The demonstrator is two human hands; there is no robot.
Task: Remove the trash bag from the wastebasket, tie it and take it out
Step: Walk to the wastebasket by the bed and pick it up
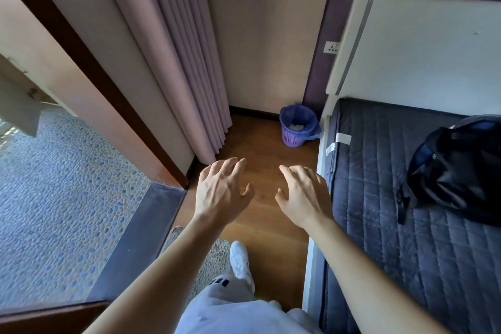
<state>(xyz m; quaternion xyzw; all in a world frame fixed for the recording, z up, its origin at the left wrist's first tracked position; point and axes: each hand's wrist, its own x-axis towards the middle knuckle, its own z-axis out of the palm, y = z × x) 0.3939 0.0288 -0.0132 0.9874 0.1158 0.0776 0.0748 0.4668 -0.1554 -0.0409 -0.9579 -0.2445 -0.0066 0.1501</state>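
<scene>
— What lies closest to the camera?

— A white-trousered leg [238, 306] and a white shoe [240, 259], which stands partly on a grey mat [210, 255] and partly on the wooden floor [268, 225]. Two bare forearms reach forward above them.

— And the hands?

— The left hand [221, 192] hovers over the floor with its fingers spread wide and slightly curled, holding nothing. The right hand [303, 195] hangs beside it, just as open and just as empty. The two are near each other but apart, palms down.

— What flanks them?

— To the right runs a bed with a dark quilted mattress [406, 225], and a black backpack [458, 171] rests on it near the far end. To the left, a glass door [67, 184] shows a pebbled floor outside, framed by a dark wooden jamb [89, 68].

— Where is the wastebasket?

— Farther on, well apart from both hands, a purple wastebasket [296, 129] stands upright on the floor in the corner, just beside the head of the bed. A blue trash bag [311, 119] lines it, folded over the rim, and something white and crumpled lies inside.

— Beyond that?

— A pleated pale curtain [184, 62] hangs to the left of the corner, a white headboard [420, 49] rises above the mattress, and a wall socket [331, 48] sits on the purple wall between the headboard and the corner.
</scene>
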